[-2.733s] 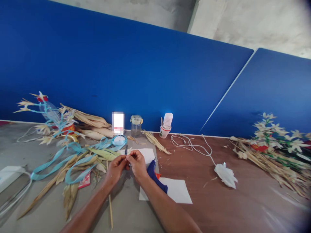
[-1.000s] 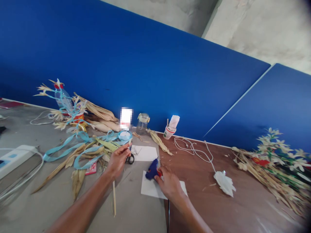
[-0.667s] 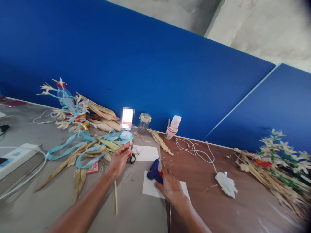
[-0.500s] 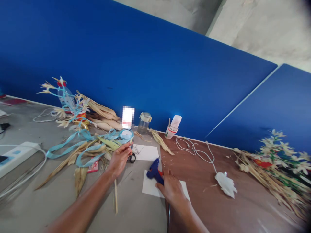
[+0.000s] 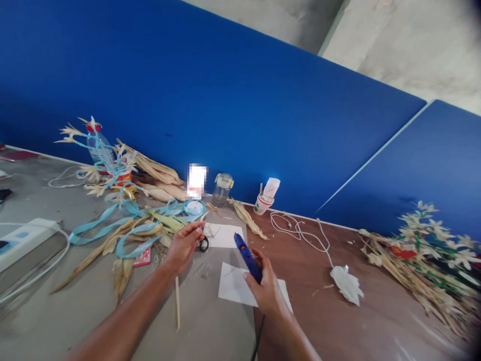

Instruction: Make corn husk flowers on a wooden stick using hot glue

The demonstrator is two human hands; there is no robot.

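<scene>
My right hand (image 5: pixel 268 286) is wrapped round the handle of a blue hot glue gun (image 5: pixel 247 254), held up over a white sheet (image 5: pixel 236 286) with its nozzle pointing away and to the left. A dark cord trails below that hand. My left hand (image 5: pixel 187 246) is closed in a pinch on a small pale husk piece (image 5: pixel 204 216), whose tip shows above the fingers. Just beside those fingers are the black handles of scissors (image 5: pixel 203 244). A second white paper (image 5: pixel 225 235) with thin dark wires on it lies behind.
Blue ribbon (image 5: pixel 99 228) and dry corn husks (image 5: pixel 165 175) spread over the left. A power strip (image 5: pixel 30 243) is at far left. A jar (image 5: pixel 223 189), a paper cup (image 5: pixel 263 203) and a white cable (image 5: pixel 300 233) stand or lie along the blue partition (image 5: pixel 240 110). White flowers (image 5: pixel 432 233) are at right.
My right hand has lifted the glue gun off the white sheet and turned it upright, nozzle forward. My left hand has stayed nearly in place.
</scene>
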